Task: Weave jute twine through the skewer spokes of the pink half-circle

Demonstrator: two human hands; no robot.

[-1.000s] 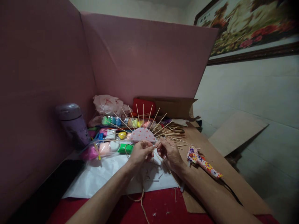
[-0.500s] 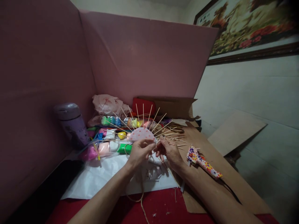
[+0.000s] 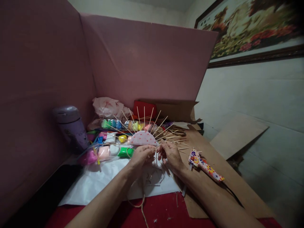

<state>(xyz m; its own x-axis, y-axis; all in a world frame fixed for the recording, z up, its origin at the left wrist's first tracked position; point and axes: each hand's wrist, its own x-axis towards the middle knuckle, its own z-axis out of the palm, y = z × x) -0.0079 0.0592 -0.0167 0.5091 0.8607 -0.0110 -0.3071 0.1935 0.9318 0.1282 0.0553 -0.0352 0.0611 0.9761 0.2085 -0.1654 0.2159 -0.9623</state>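
A half-round white piece with red dots (image 3: 143,138) stands before me, thin wooden sticks (image 3: 144,117) fanning out from its curved edge. My left hand (image 3: 142,155) is closed at its lower edge, with fingertips partly hidden behind the hand. Close beside it, my right hand (image 3: 171,155) pinches at the right-hand lower corner, thumb and forefinger together. A strand of twine (image 3: 156,157) shows between the two hands. More of the twine loops down below my left wrist onto the red cloth.
Bagged coloured clay (image 3: 125,152) lies behind and left, near a purple bottle (image 3: 72,128). Loose sticks (image 3: 178,139) lie to the right on cardboard (image 3: 228,190). A flower-patterned glue gun (image 3: 205,165) with a cord rests there. White sheeting (image 3: 95,186) covers red cloth (image 3: 152,212).
My hands stay close together at the half-round piece. The twine strand between them now hangs more visibly. The whole view has shifted slightly.
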